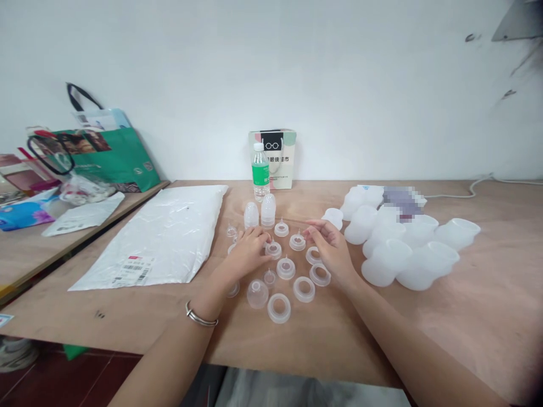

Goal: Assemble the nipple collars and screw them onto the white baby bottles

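My left hand (250, 249) reaches over the small parts with its fingers bent down and close together. Its fingertips are by a screw ring with a clear nipple in it (274, 250); what they hold, if anything, is hidden. My right hand (331, 246) hovers beside another ring with a nipple (297, 242), its thumb and forefinger slightly apart. Between the hands and nearer me lie a third ring with a nipple (285, 269), several bare rings (304, 289), a loose nipple (269, 277) and a clear dome-shaped part (257, 294). Two translucent caps (268, 211) stand behind my left hand.
Several frosted bottle bodies (386, 263) are grouped on the right. A white plastic mailing bag (156, 237) lies on the left of the wooden table (169, 325). A water bottle (261, 175) and paper bag (289, 164) stand by the wall; a green bag (123, 152) sits far left.
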### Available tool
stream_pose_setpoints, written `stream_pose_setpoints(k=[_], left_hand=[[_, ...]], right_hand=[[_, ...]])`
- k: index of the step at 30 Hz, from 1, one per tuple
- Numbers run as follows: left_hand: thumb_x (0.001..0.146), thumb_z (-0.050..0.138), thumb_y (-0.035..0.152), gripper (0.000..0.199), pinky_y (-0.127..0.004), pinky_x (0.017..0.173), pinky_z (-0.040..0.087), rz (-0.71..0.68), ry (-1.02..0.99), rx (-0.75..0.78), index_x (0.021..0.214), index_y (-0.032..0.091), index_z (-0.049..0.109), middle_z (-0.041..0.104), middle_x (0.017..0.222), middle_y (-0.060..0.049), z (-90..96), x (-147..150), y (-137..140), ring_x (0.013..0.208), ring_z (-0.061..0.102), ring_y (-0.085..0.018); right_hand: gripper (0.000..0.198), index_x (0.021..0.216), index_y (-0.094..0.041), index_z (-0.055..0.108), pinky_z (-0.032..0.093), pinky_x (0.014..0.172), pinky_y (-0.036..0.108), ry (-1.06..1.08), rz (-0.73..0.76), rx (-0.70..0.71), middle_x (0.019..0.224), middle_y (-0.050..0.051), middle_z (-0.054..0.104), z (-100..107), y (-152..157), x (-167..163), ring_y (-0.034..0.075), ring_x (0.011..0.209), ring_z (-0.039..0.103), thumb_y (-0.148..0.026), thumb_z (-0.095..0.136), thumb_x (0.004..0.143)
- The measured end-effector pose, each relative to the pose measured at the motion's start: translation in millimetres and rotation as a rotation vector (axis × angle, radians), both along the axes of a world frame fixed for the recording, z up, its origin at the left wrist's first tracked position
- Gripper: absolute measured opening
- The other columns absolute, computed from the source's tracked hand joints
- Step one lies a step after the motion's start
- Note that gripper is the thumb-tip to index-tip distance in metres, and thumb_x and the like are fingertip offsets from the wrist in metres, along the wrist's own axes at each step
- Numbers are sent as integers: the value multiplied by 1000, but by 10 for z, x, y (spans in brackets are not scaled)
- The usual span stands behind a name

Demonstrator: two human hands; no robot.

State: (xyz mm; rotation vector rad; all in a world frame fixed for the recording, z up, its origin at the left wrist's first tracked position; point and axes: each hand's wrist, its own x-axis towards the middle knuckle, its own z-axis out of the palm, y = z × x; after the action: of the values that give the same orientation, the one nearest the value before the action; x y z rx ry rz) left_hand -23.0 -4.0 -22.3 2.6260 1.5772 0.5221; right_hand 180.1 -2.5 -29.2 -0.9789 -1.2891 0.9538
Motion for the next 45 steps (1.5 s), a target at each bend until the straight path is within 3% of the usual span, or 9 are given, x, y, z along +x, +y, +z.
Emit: stream_pose_setpoints(k=[3,7,11,17,24,32,36,39,45], left_hand=[[81,59,36,24,-39,86,41,-8,-82,48,97,19,62,62,101,-7,74,-81,40,97,55,-24],[89,41,28,28,-36,83,43,166,-186,193,89,15,65,64,92,-10,210,-343,143,88,58,-22],[90,33,34,37,-35,74,44,245,-48,18,75,16,63,64,82,-10,266,-552,163,79,60,-23],[92,20,44,49,-33,75,44,271,-101,-131,81,19,60,68,85,-7,301,-526,92,81,62,-22],[87,32,32,34,-32,68,42,237,-22,-210,76,19,60,66,78,-7,265,-528,101,71,60,-21],[74,53,38,25,-28,64,43,202,-22,-306,85,18,63,67,81,-5,256,-575,64,74,60,-20],[66,59,40,26,-28,63,42,287,56,-351,80,19,60,65,79,-3,278,-628,51,72,60,-21],[64,60,38,25,-27,59,40,313,97,-397,80,19,57,64,75,-2,288,-631,38,68,59,-19],[70,57,39,26,-29,64,43,321,14,-316,86,19,56,64,78,-3,333,-610,4,71,60,-20]], right_hand=[[20,94,-19,57,46,74,33,-48,-11,11,79,2,62,-12,6,14,17,77,59,-29,52,78],[15,86,-19,57,45,71,31,-182,-25,26,83,3,63,-55,8,14,17,78,59,-24,47,76],[14,84,-20,58,44,69,29,-334,2,71,84,3,65,-98,0,-6,15,74,58,-25,46,79],[25,76,-20,60,43,67,27,-452,30,125,76,1,63,-75,-54,-22,15,71,57,-36,44,87],[19,89,-23,60,44,74,29,-428,110,210,89,2,65,-33,-183,-81,16,85,59,-27,41,89],[20,98,-24,61,43,84,37,-750,402,590,92,3,66,0,-356,-209,20,93,56,-19,45,88],[25,109,-20,59,41,87,42,-962,336,577,107,7,64,-107,-376,-302,25,105,50,-22,54,85],[20,101,-19,62,40,88,44,-1058,288,523,108,8,63,-186,-368,-354,27,106,49,-23,60,81],[5,88,-23,61,39,89,45,-861,212,525,113,7,61,-175,-373,-357,25,109,50,-24,58,84]])
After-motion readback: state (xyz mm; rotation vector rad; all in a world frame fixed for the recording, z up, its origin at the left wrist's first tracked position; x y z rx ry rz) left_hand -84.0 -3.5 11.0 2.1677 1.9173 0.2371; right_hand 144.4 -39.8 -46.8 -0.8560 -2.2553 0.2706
